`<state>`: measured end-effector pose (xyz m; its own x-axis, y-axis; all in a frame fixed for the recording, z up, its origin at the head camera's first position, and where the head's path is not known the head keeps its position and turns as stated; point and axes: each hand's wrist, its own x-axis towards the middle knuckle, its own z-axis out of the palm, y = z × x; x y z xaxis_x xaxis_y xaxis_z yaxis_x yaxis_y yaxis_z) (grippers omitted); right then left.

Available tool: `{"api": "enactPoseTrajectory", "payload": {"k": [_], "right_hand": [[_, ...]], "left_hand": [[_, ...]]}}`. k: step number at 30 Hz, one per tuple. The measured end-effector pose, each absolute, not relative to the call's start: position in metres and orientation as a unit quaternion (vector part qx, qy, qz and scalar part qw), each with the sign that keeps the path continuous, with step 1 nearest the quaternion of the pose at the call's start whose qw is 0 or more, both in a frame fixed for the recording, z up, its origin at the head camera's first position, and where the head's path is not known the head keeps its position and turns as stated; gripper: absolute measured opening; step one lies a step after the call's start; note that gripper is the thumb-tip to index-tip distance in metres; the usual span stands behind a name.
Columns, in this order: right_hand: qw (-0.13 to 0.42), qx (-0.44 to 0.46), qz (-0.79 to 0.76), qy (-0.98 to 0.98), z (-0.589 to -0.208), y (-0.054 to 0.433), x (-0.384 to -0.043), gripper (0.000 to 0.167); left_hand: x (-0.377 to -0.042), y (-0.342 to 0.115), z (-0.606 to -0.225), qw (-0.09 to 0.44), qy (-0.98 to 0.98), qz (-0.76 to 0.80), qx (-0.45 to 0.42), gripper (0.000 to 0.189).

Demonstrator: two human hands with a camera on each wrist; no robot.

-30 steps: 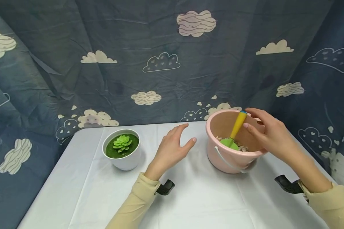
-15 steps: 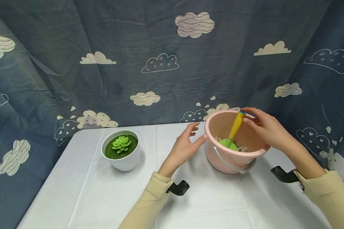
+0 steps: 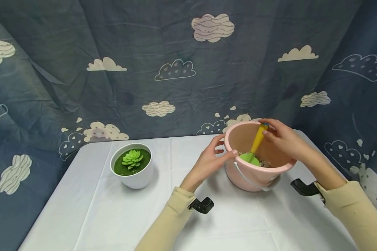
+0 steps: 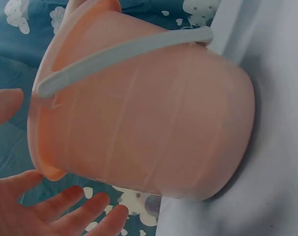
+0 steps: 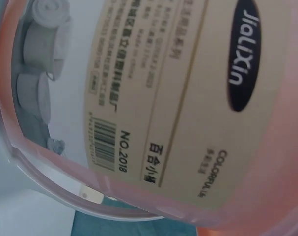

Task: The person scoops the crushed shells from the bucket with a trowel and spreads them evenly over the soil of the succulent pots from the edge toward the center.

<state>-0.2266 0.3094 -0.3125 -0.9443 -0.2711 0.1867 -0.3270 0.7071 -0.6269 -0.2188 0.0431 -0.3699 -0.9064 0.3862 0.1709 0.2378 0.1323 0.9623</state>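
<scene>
A pink bucket (image 3: 248, 177) with a white bail handle (image 3: 246, 177) stands upright on the right of the white-covered table; small pale bits (image 3: 265, 164) lie inside. A toy shovel leans in it, its green blade (image 3: 249, 158) on the bits and its yellow handle (image 3: 258, 139) rising to a blue tip. My right hand (image 3: 284, 137) pinches the top of that handle between thumb and index finger. My left hand (image 3: 208, 162) is at the bucket's left rim, fingers spread; in the left wrist view the fingers (image 4: 65, 206) look fairly straight beside the rim. A printed label (image 5: 178, 98) fills the right wrist view.
A white pot (image 3: 138, 179) holding a green succulent (image 3: 132, 159) sits on the left half of the table (image 3: 97, 216). Dark blue cloth (image 3: 122, 87) with cloud prints hangs behind and along both sides.
My left hand has moved right to the bucket's rim. My right hand has shifted slightly left and closed its fingertips on the shovel's handle. Bucket and pot stay put.
</scene>
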Motion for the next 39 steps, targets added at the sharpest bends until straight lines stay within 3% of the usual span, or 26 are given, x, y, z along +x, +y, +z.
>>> {"api": "enactPoseTrajectory", "payload": {"k": [10,20,35,39], "right_hand": [[0.069,0.135,0.368,-0.918,-0.315,0.307,-0.224,0.044],[0.016,0.202,0.45,-0.869,-0.313,0.312,-0.221,0.041],[0.189,0.117,0.411,-0.884,-0.304,0.313,-0.219,0.042],[0.212,0.111,0.387,-0.891,-0.307,0.314,-0.218,0.04]], "left_hand": [[-0.228,0.047,-0.377,0.13,0.673,0.686,0.242,0.074],[-0.229,0.051,-0.379,0.145,0.636,0.716,0.248,0.071],[-0.229,0.05,-0.377,0.15,0.636,0.719,0.237,0.075],[-0.23,0.05,-0.377,0.151,0.637,0.719,0.234,0.075]]}}
